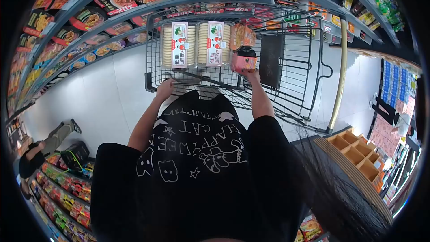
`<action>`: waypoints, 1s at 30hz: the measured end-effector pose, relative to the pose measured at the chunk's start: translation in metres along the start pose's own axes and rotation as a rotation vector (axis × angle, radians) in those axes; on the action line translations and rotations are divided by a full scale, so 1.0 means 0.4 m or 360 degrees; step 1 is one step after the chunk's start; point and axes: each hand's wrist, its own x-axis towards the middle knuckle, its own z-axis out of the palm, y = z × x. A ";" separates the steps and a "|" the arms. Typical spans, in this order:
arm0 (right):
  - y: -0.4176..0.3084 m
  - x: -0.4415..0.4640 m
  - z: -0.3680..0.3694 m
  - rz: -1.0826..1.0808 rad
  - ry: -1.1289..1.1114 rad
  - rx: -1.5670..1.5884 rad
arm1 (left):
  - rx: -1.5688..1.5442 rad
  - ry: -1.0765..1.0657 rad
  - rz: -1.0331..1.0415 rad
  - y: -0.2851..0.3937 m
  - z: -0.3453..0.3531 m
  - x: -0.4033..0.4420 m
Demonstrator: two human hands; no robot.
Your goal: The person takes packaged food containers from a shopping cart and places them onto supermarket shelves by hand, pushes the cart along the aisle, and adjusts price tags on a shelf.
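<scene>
A wire shopping cart (149, 58) stands in front of me. Inside it, two clear packs of round pale biscuits or cakes, the left one (179, 45) and the right one (214, 44), lie side by side. At their right is an orange-topped round package (242, 37). My right hand (251, 76) is closed on a pink box (244, 62) just below that package; a dark item touches the box's upper end. My left hand (165, 88) is closed at the near edge of the cart, close to its left corner.
Shelves with instant-meal bowls (117, 1) run along the far and left sides. The cart's yellowish handle bar (341, 67) is at the right, near a wooden compartment rack (354, 150). One person (38, 152) is at the lower left, another (386, 111) at the far right.
</scene>
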 end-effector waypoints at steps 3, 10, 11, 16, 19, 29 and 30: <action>-0.023 0.004 -0.001 -0.0074 0.0129 -0.0135 | 0.0122 0.0009 -0.0070 0.024 -0.007 -0.010; -0.061 -0.106 -0.092 -0.0538 0.0598 -0.0527 | 0.0102 0.0100 -0.0116 0.015 0.037 0.035; -0.063 -0.143 -0.112 -0.0523 0.0606 -0.0513 | 0.0115 0.0096 -0.0098 -0.002 0.070 0.061; -0.102 -0.394 -0.210 -0.1084 0.0724 -0.0409 | -0.1653 -0.0568 -0.0195 0.190 0.086 0.063; -0.126 -0.497 -0.234 -0.1528 0.0744 -0.0283 | -0.2157 -0.1043 -0.0388 0.307 0.035 0.031; -0.212 -0.589 -0.196 -0.2444 -0.0191 0.0087 | -0.3093 -0.0937 -0.0074 0.225 0.006 0.022; -0.225 -0.602 -0.190 -0.2171 -0.0214 0.0396 | -0.3071 -0.0904 -0.0055 0.219 0.002 0.018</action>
